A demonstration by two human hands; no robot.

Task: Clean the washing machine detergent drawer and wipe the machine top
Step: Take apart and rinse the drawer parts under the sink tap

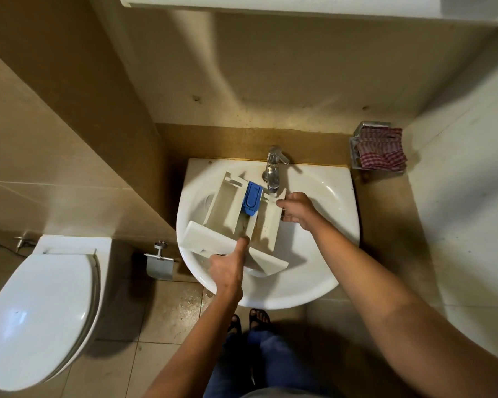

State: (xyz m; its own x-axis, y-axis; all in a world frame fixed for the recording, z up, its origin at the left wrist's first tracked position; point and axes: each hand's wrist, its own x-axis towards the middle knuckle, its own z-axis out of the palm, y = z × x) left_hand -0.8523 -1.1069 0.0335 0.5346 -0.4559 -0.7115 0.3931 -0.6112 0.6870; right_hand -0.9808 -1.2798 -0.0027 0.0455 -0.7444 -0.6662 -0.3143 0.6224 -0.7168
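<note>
The white detergent drawer (pixel 230 208) lies across the white sink basin (pixel 328 196), its back end under the chrome tap (pixel 273 170). A blue insert (pixel 253 198) sits in its middle compartment. My left hand (pixel 227 268) grips the drawer's white front panel, thumb lying on top. My right hand (pixel 296 209) holds the drawer's right side wall near the tap, fingers curled over the edge. No water stream is visible from the tap.
A red checked cloth (pixel 383 150) is stuffed in a metal wall holder right of the sink. A white toilet (pixel 38 308) with its lid down stands at the left, with a toilet-paper holder (pixel 159 264) between it and the sink. My feet stand below the basin.
</note>
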